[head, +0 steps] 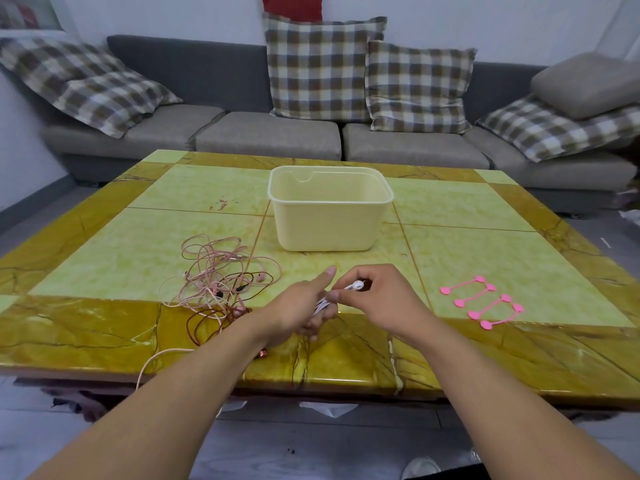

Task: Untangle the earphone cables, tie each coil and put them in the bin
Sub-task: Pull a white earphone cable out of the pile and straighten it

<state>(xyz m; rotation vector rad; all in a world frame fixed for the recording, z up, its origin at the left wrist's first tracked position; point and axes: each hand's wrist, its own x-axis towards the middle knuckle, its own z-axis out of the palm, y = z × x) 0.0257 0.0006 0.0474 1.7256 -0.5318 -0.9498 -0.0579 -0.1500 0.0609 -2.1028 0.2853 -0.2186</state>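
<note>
Both hands meet mid-table — left hand (304,308) curled round a white earphone coil (322,304), right hand (374,292) pinching its earbud end (356,285) — pink ties (483,302) nearer the right, bin (330,207) straight ahead.

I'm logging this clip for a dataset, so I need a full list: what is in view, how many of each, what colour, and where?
bin: one, cream, table centre, nothing seen inside
tangled cables: one pile, pink and brown, table left, one pink end hanging over the near edge
white earphones: one set, held in both hands over the near table
ties: four, pink, table right
table: one, yellow-green with amber border
sofa: one, grey, behind the table
plaid cushions: four, brown and white, on the sofa
grey cushion: one, sofa right
left hand: grips the white coil
right hand: fingers pinch the earbud end
</note>
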